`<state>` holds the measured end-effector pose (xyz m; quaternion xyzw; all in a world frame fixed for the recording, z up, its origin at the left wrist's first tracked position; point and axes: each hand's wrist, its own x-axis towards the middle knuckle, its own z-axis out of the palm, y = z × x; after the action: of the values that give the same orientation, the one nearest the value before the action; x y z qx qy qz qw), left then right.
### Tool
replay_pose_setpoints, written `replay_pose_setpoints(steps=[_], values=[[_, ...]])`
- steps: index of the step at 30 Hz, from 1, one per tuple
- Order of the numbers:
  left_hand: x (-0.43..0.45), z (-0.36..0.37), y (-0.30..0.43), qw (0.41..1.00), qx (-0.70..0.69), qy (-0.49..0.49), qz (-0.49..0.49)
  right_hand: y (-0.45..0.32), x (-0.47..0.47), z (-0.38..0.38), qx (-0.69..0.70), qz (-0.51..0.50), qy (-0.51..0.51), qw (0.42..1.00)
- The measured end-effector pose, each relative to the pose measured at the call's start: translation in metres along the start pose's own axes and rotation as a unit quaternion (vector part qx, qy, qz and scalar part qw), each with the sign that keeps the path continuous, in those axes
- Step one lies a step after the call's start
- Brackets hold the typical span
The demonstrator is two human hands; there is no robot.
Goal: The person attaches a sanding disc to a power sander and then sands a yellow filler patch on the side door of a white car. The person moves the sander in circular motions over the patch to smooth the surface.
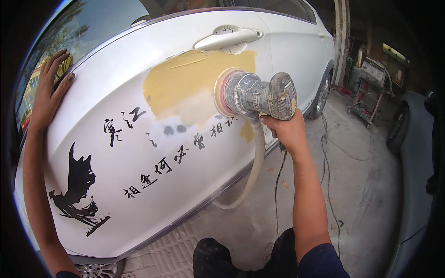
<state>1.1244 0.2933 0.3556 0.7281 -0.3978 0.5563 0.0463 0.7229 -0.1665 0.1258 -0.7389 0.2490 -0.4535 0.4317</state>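
Note:
My right hand [286, 133] grips the handle of a dusty electric orbital sander [259, 93]. The sander's round pad [222, 92] meets the white car door [194, 160] at the right part of a yellow body filler patch [180, 74], just below the door handle [229, 39]. Toward its lower edge the patch fades to a pale, sanded tone. A beige dust hose [258, 156] hangs from the sander and curves toward the sill. At the left, my left hand [52, 83] rests with spread fingers on the door's upper edge by the window glass [94, 27].
Black lettering and a black decal [81, 177] mark the door. Power cables [325, 153] trail over the concrete floor [351, 187]. A wheeled cart [368, 90] stands at the back right, and another car [413, 173] lines the right side. My knees [212, 257] are below.

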Motion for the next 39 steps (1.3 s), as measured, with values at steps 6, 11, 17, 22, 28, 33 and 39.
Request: replay_pose_setpoints(steps=[6, 11, 17, 22, 28, 33, 39], values=[[-0.001, 0.001, 0.001, 1.000, -0.020, 0.004, -0.010, 0.012, -0.002, -0.009, 0.095, 0.055, 0.015, 0.994], [0.001, -0.005, 0.006, 1.000, 0.000, -0.016, -0.011, 0.018, -0.022, 0.001, 0.066, 0.031, 0.009, 0.997], [-0.001, -0.005, 0.009, 1.000, -0.014, -0.016, -0.020, -0.028, 0.025, -0.018, 0.055, 0.008, -0.018, 0.998], [-0.002, -0.007, 0.008, 1.000, -0.013, -0.020, -0.011, -0.020, 0.012, -0.013, 0.059, 0.023, -0.007, 0.998], [0.001, -0.007, 0.010, 1.000, -0.001, 0.009, 0.012, -0.011, -0.002, -0.010, 0.026, 0.027, 0.000, 0.999], [0.001, -0.006, 0.012, 1.000, -0.005, 0.012, 0.005, -0.035, 0.040, -0.024, 0.070, 0.004, -0.016, 0.997], [-0.002, -0.002, 0.013, 1.000, 0.000, 0.015, -0.010, -0.023, 0.028, -0.023, 0.068, 0.029, -0.003, 0.997]])
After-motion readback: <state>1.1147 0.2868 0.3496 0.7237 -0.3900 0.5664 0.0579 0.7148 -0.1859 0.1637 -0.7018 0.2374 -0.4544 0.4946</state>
